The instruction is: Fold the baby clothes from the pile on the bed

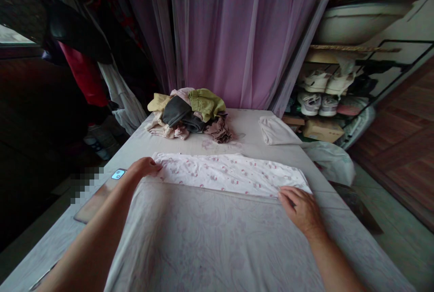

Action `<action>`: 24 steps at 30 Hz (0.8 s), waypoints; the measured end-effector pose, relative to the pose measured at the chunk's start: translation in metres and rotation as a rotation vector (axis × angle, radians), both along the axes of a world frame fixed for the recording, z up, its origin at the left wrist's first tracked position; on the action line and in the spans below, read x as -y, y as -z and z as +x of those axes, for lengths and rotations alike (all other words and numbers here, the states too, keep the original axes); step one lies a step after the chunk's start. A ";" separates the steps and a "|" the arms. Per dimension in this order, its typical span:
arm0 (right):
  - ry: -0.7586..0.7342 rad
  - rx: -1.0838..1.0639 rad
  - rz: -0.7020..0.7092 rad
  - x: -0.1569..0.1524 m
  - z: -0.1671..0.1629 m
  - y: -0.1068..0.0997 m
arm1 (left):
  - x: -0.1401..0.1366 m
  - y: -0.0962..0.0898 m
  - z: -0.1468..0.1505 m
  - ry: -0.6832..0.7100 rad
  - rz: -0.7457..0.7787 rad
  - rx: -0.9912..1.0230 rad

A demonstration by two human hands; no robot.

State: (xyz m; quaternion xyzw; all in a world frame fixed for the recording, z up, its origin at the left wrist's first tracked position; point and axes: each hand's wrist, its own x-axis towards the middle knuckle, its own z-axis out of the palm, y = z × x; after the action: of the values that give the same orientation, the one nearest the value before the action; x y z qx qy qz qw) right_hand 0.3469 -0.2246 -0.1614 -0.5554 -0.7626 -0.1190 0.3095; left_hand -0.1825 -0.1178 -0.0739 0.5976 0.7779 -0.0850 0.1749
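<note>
A white garment with a small pink and grey print lies across the cloth-covered table, long and narrow like folded trousers. At its left end my left hand is closed, with curled fingers gripping the upper corner. My right hand is bent over the lower edge near the right end, thumb and fingers pinching the fabric. Exactly how much cloth is between the fingers is hidden on both sides.
Behind the garment sits a heap of crumpled clothes. A pale folded cloth lies at the back right. A phone rests under my left forearm. A shoe rack stands to the right, and a purple curtain hangs behind.
</note>
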 end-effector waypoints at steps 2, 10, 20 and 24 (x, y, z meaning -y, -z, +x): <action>-0.010 0.004 0.011 0.000 0.001 0.000 | 0.001 0.001 0.003 0.012 0.054 -0.027; -0.010 0.024 0.022 -0.001 0.002 0.003 | 0.002 0.011 0.005 -0.234 0.379 0.389; -0.003 0.042 0.106 -0.001 0.001 0.002 | 0.001 0.016 -0.004 -0.238 0.553 0.244; -0.018 0.081 0.128 0.001 -0.002 -0.002 | 0.000 0.029 -0.011 -0.175 0.465 0.174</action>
State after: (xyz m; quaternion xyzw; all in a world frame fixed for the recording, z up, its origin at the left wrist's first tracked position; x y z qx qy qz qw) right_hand 0.3450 -0.2251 -0.1590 -0.5222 -0.7703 -0.1871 0.3144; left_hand -0.1930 -0.1179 -0.1030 0.5572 0.8072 0.1635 0.1058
